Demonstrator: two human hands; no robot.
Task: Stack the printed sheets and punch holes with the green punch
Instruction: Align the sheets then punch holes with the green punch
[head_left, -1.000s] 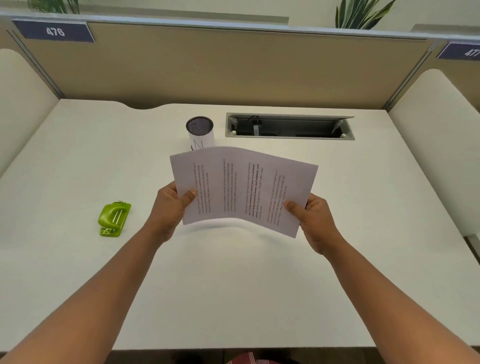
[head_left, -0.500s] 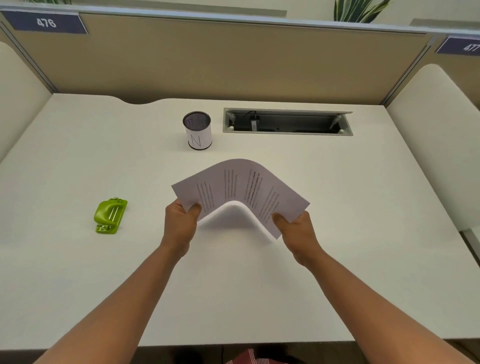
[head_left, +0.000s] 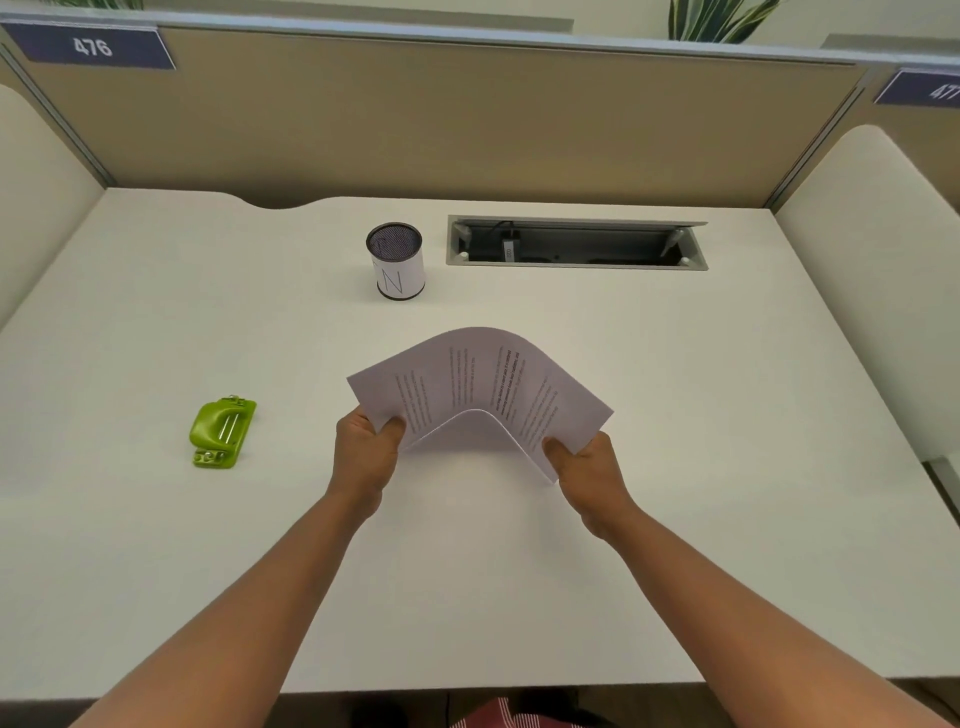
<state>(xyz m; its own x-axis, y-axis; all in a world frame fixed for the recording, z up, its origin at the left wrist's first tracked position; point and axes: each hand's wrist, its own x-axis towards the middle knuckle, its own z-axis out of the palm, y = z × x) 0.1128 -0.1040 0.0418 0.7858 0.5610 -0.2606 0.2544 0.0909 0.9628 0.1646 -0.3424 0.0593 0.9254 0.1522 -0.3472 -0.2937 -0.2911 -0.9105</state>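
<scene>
Both hands, left hand (head_left: 368, 451) and right hand (head_left: 588, 470), pinched the printed sheets (head_left: 480, 387), bowing them to square edges; green punch (head_left: 222, 432) waited lower left.

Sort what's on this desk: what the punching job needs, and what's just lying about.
Needed: printed sheets, gripped by left hand and right hand; green punch on the desk.
Lying about: mesh cup; cable tray; plant.

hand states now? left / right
Left hand: closed, pinching the left edge of the printed sheets.
Right hand: closed, pinching the sheets' right edge; the stack bows upward between the two hands.
</scene>
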